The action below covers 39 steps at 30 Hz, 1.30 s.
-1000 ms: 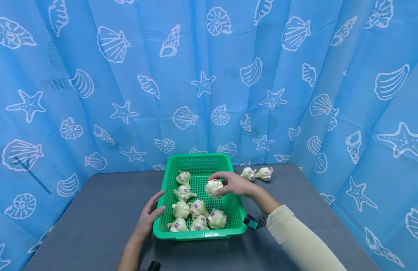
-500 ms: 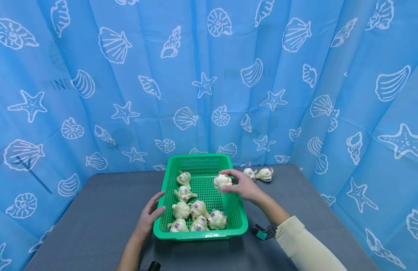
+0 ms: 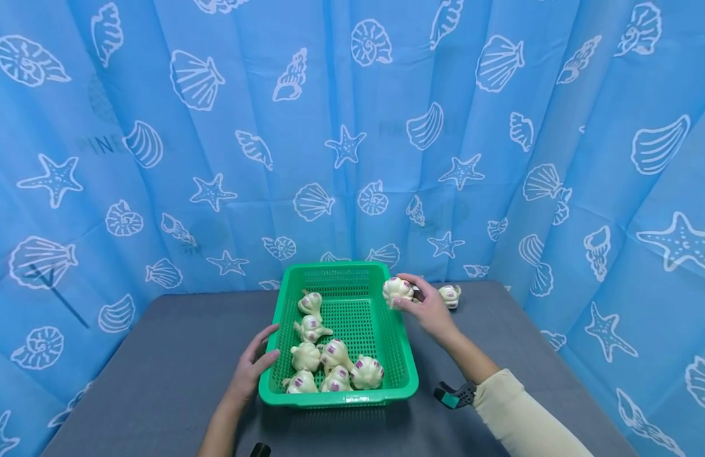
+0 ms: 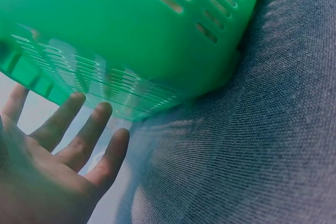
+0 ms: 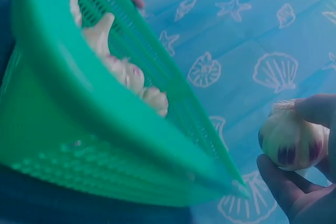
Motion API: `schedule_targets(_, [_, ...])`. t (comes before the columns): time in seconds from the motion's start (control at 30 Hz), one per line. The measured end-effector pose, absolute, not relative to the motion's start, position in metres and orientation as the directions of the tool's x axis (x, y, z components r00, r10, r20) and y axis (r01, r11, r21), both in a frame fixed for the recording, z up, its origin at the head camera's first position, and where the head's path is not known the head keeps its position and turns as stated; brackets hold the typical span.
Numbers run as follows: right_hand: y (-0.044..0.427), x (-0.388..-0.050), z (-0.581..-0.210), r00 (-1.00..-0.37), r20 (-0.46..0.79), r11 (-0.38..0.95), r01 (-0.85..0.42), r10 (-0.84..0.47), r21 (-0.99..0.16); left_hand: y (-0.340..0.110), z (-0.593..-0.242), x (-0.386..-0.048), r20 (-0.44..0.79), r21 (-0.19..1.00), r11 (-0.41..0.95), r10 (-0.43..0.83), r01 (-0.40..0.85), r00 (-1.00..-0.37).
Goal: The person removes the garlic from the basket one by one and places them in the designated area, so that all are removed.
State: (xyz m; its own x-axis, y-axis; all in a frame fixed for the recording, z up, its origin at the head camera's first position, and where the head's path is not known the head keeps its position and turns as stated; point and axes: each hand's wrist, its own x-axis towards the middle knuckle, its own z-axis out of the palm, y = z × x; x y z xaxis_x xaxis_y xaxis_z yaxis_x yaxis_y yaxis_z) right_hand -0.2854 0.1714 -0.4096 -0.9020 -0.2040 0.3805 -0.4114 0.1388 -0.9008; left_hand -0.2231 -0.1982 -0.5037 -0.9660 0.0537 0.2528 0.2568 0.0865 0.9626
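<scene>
- my right hand [image 3: 429, 311] pinches one garlic bulb [image 3: 397, 292], thumb and fingers parted only as far as its body needs; the right wrist view shows digits on two sides of it.
- that bulb is up at the far right part of the green basket [image 3: 329, 400], by its right rim, set down neither inside nor outside.
- my left hand [image 3: 249, 365] is at the basket's left wall, fingers straight and spread, holding nothing; i cannot tell whether the fingertips press the plastic or just hang beside it.
- as for how far along things are, i judge it partway: seven bulbs [image 3: 335, 353] lie in the basket, one is in my grip, and a lone bulb [image 3: 449, 295] lies on the table beyond my right hand.
- whether another bulb hides behind my fingers there, i cannot tell.
- inside the basket, the bulbs gather along the left side and the near end, several touching; the far right part of its slotted floor shows bare.
- the grey table [image 3: 187, 355] lies under everything, with a blue shell-print curtain [image 3: 378, 146] behind and at the sides.
- a black wrist device [image 3: 455, 397] with a teal patch sits by my pale right sleeve [image 3: 521, 412].
- what stands in the way, as i judge it, is the raised right rim, between the basket's inside and the lone bulb's side.
</scene>
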Motion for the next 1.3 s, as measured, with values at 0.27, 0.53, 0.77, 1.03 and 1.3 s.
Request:
schedule_targets(0.27, [0.183,-0.292,-0.419,-0.908,0.393,0.273,-0.419,-0.146,-0.866,-0.200,-0.505,-0.223,0.252,0.963,0.088,0.058,0.256,-0.966])
schedule_targets(0.53, [0.195,-0.296,-0.427,-0.942,0.328,0.312,-0.335,-0.075,-0.889,-0.200,-0.504,-0.223,0.246,0.962,0.103,0.062,0.252,-0.967])
schedule_targets(0.77, [0.206,-0.301,-0.444,-0.961,0.276,0.410,-0.248,0.009,-0.878,-0.199,-0.502,-0.222,0.243,0.962,0.111,0.067,0.249,-0.968])
schedule_targets(1.03, [0.218,-0.301,-0.463,-0.976,0.214,0.535,-0.159,0.041,-0.830,-0.200,-0.501,-0.221,0.231,0.966,0.104,0.063,0.236,-0.971])
schedule_targets(1.3, [0.237,-0.298,-0.476,-0.983,0.165,0.605,-0.084,0.079,-0.791,-0.199,-0.499,-0.219,0.242,0.963,0.104,0.069,0.249,-0.968])
